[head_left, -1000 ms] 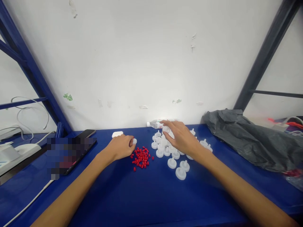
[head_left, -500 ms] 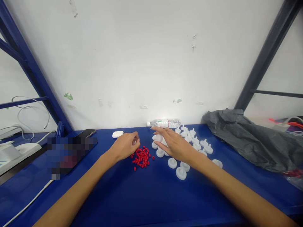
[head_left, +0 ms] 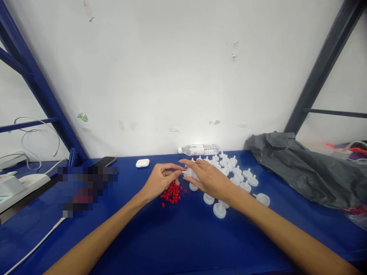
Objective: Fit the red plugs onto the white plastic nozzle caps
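On the blue table (head_left: 183,236) lies a small heap of red caps (head_left: 171,192). To its right are several white round plastic parts (head_left: 237,177) with short stems. My left hand (head_left: 160,179) hovers over the red heap, fingers reaching right. My right hand (head_left: 208,177) meets it from the right. Both hands pinch one white part (head_left: 187,172) between their fingertips, just above the table.
A clear water bottle (head_left: 199,149) lies against the wall. A white earbud case (head_left: 142,163) and a dark phone (head_left: 103,162) sit at the back left. A crumpled grey plastic bag (head_left: 304,168) fills the right side. White cables (head_left: 31,248) and a power strip (head_left: 20,185) lie at the left.
My right hand has drawn back left from the far white parts with one white part. My left hand has moved right over the red caps, and the two hands now meet.
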### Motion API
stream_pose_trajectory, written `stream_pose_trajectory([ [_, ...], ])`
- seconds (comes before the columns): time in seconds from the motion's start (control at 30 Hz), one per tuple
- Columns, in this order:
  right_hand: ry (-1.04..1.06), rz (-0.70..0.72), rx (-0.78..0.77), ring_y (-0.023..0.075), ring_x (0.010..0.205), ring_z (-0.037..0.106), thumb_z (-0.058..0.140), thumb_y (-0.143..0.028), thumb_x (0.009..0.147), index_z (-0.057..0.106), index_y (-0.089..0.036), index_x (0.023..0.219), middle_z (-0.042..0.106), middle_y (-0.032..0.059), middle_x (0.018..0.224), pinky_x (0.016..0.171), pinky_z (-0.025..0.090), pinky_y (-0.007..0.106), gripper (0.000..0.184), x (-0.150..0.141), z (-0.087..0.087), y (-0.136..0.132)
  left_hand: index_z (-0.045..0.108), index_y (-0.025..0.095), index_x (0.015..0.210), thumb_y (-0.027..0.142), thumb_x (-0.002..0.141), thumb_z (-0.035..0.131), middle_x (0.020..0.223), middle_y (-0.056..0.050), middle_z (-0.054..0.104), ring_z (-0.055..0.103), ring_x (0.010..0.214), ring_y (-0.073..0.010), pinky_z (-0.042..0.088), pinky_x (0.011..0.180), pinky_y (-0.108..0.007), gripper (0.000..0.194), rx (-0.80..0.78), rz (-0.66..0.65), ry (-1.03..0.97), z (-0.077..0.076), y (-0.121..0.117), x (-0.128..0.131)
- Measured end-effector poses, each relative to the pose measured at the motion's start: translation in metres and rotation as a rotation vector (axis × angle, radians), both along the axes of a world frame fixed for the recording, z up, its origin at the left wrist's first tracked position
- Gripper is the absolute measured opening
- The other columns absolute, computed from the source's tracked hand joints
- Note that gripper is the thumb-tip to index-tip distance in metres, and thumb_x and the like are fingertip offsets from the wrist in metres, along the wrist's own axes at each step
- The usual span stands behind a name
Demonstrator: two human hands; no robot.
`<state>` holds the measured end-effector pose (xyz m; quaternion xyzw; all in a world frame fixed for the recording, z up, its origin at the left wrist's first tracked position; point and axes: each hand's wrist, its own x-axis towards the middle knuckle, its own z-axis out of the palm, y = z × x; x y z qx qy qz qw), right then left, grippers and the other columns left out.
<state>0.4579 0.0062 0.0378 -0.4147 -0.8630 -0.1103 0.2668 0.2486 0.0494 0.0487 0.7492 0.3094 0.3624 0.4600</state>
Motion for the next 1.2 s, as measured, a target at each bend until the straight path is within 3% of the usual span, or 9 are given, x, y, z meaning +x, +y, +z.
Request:
stream_pose_trajectory([
  [0.33,-0.023,-0.005,0.063,0.0252,0.090,0.063,0.058,-0.030,0.099,0.042,-0.020,0.144,0.068,0.0075,0.094,0.081,0.056,0.042,0.049,0.002,-0.003,0.004,0.075,0.013,0.109,0.046,0.088,0.070,0.061,-0.002,0.070,0.044,0.043,-0.0068,0.032,0.044,-0.020,0.040,-0.051,-0.032,0.034,-0.010,0.005,-0.004],
  [0.47,0.013,0.020,0.190,0.0261,0.101,0.064,0.060,-0.035,0.098,0.045,-0.022,0.144,0.069,0.0098,0.103,0.088,0.053,0.044,0.050,0.004,0.002,0.001,0.070,0.018,0.116,0.039,0.081,0.079,0.097,-0.006,0.072,0.060,0.064,-0.0111,0.037,0.045,-0.019,0.042,-0.143,-0.040,-0.123,-0.009,0.008,-0.005],
  [0.57,0.069,0.112,0.289,0.0250,0.112,0.062,0.061,-0.036,0.098,0.041,-0.025,0.147,0.069,0.0104,0.115,0.097,0.049,0.045,0.054,0.001,0.006,-0.003,0.067,0.021,0.123,0.029,0.080,0.079,0.119,-0.009,0.067,0.064,0.083,-0.0143,0.045,0.054,-0.019,0.046,-0.298,-0.195,-0.245,-0.005,0.007,-0.007],
  [0.67,0.102,0.215,0.366,0.0226,0.114,0.062,0.062,-0.033,0.098,0.039,-0.025,0.148,0.071,0.0079,0.116,0.104,0.046,0.046,0.056,-0.004,0.006,-0.007,0.073,0.017,0.116,0.025,0.083,0.073,0.106,-0.009,0.070,0.065,0.094,-0.0185,0.054,0.080,-0.029,0.033,-0.454,-0.449,-0.307,-0.002,0.002,-0.007],
  [0.77,0.130,0.252,0.392,0.0208,0.112,0.064,0.063,-0.032,0.097,0.042,-0.025,0.146,0.073,0.0056,0.110,0.105,0.046,0.044,0.053,-0.009,0.005,-0.010,0.077,0.016,0.108,0.025,0.085,0.072,0.098,-0.007,0.072,0.066,0.097,-0.0193,0.052,0.091,-0.033,0.025,-0.493,-0.529,-0.348,-0.004,-0.003,-0.006],
  [0.9,0.219,0.244,0.424,0.0191,0.110,0.065,0.064,-0.032,0.097,0.050,-0.023,0.140,0.073,0.0051,0.107,0.100,0.049,0.040,0.046,-0.015,0.005,-0.013,0.077,0.016,0.106,0.025,0.084,0.075,0.090,-0.004,0.073,0.067,0.086,-0.0148,0.051,0.083,-0.026,0.023,-0.366,-0.469,-0.327,-0.003,-0.006,-0.004],
  [1.07,0.163,0.219,0.425,0.0191,0.114,0.063,0.061,-0.030,0.099,0.050,-0.020,0.138,0.073,0.0067,0.114,0.104,0.045,0.041,0.041,-0.012,0.015,-0.013,0.074,0.014,0.110,0.032,0.081,0.077,0.097,-0.009,0.075,0.070,0.087,-0.0201,0.053,0.079,-0.030,0.034,-0.253,-0.365,-0.276,0.008,-0.005,-0.005],
  [1.13,0.164,0.142,0.391,0.0207,0.114,0.062,0.058,-0.028,0.101,0.055,-0.019,0.131,0.072,0.0074,0.118,0.105,0.042,0.042,0.032,-0.004,0.021,-0.011,0.068,0.014,0.121,0.037,0.082,0.075,0.103,-0.012,0.075,0.070,0.093,-0.0233,0.053,0.077,-0.031,0.045,-0.162,-0.232,-0.249,0.013,0.002,-0.008],
  [1.2,0.176,0.009,0.335,0.0225,0.110,0.063,0.053,-0.025,0.102,0.062,-0.019,0.119,0.073,0.0073,0.115,0.103,0.041,0.044,0.020,0.006,0.024,-0.007,0.059,0.018,0.131,0.042,0.086,0.068,0.110,-0.012,0.074,0.071,0.099,-0.0247,0.054,0.075,-0.030,0.052,-0.007,-0.016,-0.124,0.014,0.015,-0.016],
])
